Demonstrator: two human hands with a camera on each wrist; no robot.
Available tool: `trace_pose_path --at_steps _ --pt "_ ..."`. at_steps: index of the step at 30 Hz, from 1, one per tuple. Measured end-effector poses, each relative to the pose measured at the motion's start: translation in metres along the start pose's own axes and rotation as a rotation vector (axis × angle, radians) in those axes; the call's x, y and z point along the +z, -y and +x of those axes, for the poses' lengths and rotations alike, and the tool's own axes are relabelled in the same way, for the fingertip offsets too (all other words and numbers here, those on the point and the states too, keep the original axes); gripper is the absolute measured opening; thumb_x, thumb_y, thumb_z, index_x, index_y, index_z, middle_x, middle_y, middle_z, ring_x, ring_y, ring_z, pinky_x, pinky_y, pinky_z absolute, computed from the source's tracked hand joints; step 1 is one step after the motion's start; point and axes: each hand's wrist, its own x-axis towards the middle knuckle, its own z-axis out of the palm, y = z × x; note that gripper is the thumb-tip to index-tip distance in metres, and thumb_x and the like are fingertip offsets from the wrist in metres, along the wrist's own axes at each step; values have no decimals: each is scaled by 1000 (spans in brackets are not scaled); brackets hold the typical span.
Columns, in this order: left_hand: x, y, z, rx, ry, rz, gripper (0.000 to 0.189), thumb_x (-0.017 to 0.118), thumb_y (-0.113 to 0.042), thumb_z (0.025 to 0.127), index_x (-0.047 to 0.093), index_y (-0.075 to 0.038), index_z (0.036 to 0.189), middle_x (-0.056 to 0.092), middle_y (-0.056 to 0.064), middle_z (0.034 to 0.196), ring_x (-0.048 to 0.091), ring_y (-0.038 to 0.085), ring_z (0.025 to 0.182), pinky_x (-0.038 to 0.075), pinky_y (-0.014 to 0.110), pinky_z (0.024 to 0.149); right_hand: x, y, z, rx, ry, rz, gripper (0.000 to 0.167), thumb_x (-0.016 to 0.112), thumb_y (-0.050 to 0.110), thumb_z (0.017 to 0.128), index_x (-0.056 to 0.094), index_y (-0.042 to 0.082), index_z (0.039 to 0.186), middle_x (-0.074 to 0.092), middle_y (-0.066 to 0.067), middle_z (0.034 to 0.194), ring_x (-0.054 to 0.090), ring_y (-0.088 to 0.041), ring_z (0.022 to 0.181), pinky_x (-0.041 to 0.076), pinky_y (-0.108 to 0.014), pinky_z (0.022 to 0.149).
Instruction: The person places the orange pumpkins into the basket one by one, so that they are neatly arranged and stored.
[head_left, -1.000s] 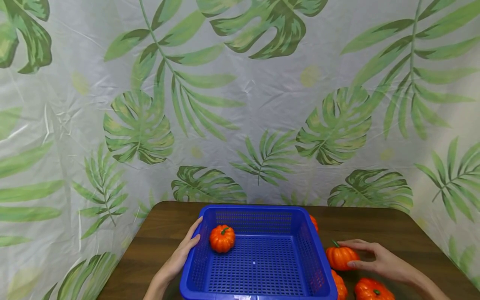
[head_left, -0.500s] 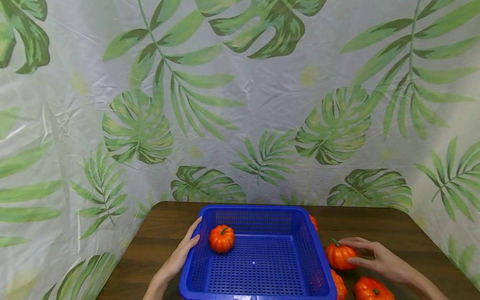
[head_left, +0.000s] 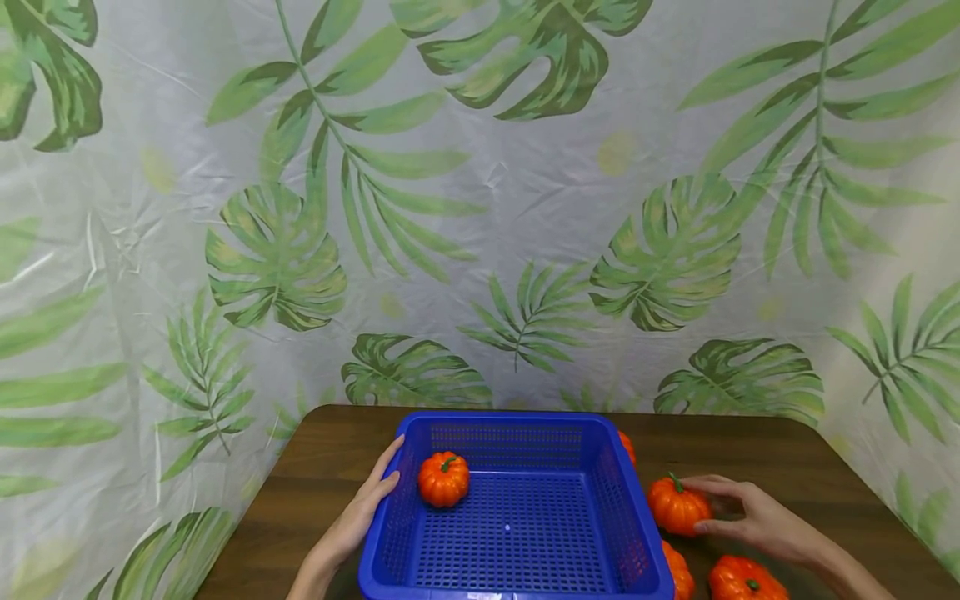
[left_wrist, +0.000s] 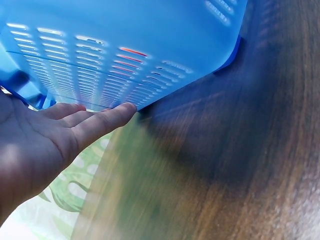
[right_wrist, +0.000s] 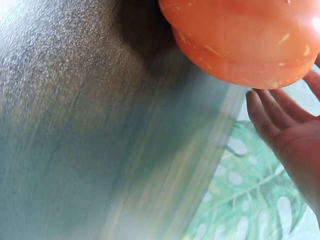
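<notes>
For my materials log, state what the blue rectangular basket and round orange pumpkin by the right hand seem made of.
The basket looks like moulded plastic, semi-gloss: even colour, regular slots. The orange pumpkin is glossy, perhaps plastic or painted foam: highlights and pale flecks suggest coating.

Your left hand (head_left: 358,510) rests against the basket (head_left: 510,546), one pumpkin (head_left: 444,480) inside; your right hand (head_left: 761,518) holds another pumpkin (head_left: 675,508) outside it, near three more pumpkins (head_left: 746,581).

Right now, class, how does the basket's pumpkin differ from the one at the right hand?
The inner pumpkin sits inside the basket; the outer pumpkin is outside it. No hand touches the inner pumpkin, while the right hand holds the outer pumpkin. Both are orange and ribbed with green stems.
</notes>
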Motion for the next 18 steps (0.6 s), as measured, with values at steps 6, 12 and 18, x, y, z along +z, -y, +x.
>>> trace_pose_path --at_steps 6,12,18 --pt "1 0 0 -4 -4 2 60 21 -33 116 -8 -25 167 -3 21 174 39 45 144 48 41 105 3 0 -2 3 -128 -246 61 88 20 81 68 16 137 59 23 139 46 19 126 47 -12 88" --pt "1 0 1 -1 -10 5 60 21 -33 116 -8 -24 167 -3 21 174 37 47 145 48 41 105 -2 -7 -6 38 -122 -297 72 91 23 77 62 11 141 64 17 134 58 10 109 54 -22 79" --pt "1 0 0 -4 -6 1 60 21 -33 116 -8 -25 167 -3 21 174 37 47 145 48 43 106 -3 -15 -8 47 -107 -222 70 90 19 79 60 1 140 60 18 136 58 11 112 54 -22 81"
